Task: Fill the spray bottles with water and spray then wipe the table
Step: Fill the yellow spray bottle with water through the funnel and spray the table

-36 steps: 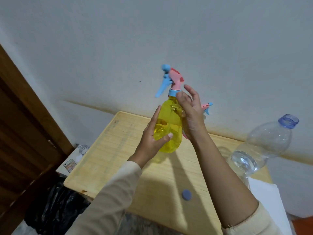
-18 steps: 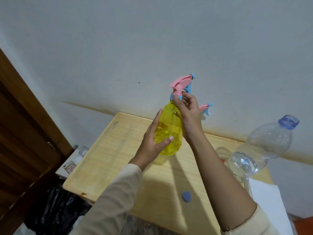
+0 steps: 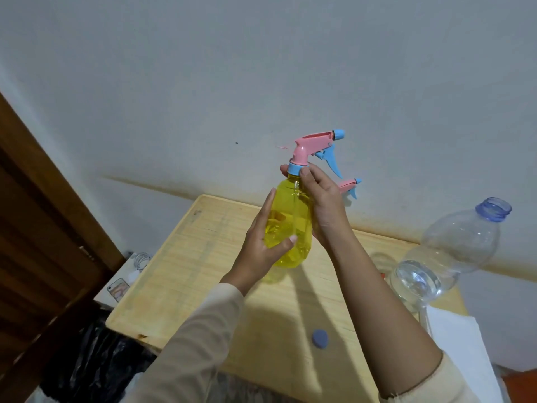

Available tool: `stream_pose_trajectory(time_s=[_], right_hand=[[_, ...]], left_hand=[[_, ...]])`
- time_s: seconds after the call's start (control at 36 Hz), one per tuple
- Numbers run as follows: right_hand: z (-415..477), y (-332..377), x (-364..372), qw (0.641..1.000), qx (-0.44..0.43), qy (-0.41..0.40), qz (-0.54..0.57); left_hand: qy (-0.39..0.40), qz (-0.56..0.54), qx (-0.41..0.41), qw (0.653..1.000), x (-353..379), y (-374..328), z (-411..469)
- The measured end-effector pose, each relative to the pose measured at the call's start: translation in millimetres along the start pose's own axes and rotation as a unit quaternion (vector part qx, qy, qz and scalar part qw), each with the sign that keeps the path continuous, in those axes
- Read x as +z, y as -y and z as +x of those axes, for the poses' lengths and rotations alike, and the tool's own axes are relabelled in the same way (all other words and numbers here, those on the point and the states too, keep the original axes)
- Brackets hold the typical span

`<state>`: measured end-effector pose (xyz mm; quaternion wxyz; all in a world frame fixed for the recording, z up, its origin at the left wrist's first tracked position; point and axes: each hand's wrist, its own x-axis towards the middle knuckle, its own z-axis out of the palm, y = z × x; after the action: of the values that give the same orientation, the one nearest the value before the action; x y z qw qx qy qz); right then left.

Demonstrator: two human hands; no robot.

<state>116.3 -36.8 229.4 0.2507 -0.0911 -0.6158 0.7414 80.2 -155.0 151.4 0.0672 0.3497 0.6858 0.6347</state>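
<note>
I hold a yellow spray bottle (image 3: 293,225) upright above the wooden table (image 3: 203,257). My left hand (image 3: 263,248) grips its body from the left, thumb across the front. My right hand (image 3: 322,205) pinches the blue collar below the pink spray head (image 3: 312,145), whose nozzle and blue trigger point right. Behind my right hand, only the pink-and-blue head of a second spray bottle (image 3: 350,186) shows. A large clear water bottle (image 3: 453,251), uncapped, leans at the table's right side. Its blue cap (image 3: 320,338) lies on the table near the front edge.
A white folded cloth or paper (image 3: 462,353) lies at the table's right front corner. The white wall stands close behind the table. A brown wooden door (image 3: 37,228) is on the left, with a black bag (image 3: 87,365) and small items on the floor below.
The spray head has turned on the bottle: its nozzle pointed left a second ago and points right now. My right hand's fingers shifted round the collar. The left hand kept its grip.
</note>
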Motion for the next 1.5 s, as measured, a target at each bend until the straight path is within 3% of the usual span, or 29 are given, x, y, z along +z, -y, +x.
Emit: stream_pose_trajectory(time_s=[0.28,0.39,0.53,0.61,0.86,1.03,1.17,1.33,1.5], right_hand=[[5.6,-2.0,4.2,0.987,-0.091,-0.093,-0.098],[5.2,0.7,2.3,0.986,-0.095,-0.109,-0.085],[-6.4,-7.5,26.8,0.980,-0.065,-0.052,-0.179],[-11.7,-17.1,27.9,0.973,-0.054,-0.066,-0.213],[-15.7,-19.4,8.4,0.987,-0.007,0.064,-0.145],[-20.0,-23.0,22.0,0.953,-0.082,-0.100,-0.275],[-34.8,-14.6,36.0,0.940,-0.090,-0.107,-0.312],[-66.1,-11.7,53.1,0.953,-0.081,-0.119,-0.267],[-93.3,-22.0,79.3,0.924,-0.072,-0.249,-0.280]], left_hand=[[0.031,0.039,-0.027,0.998,2.6,-2.3,4.4],[0.024,0.081,-0.031,0.996,6.9,-2.0,3.2],[-0.030,0.137,-0.051,0.989,-13.5,-2.4,-21.0],[-0.010,0.133,-0.065,0.989,-16.3,2.7,-30.9],[0.027,0.078,-0.099,0.992,-30.6,4.8,-34.7],[0.005,0.119,-0.102,0.988,-32.3,-0.7,-38.8],[0.031,0.105,-0.097,0.989,-48.1,-5.2,-60.2],[0.073,0.130,-0.071,0.986,-73.3,-12.4,-80.7],[0.060,0.151,-0.048,0.986,-69.2,-19.4,-109.2]])
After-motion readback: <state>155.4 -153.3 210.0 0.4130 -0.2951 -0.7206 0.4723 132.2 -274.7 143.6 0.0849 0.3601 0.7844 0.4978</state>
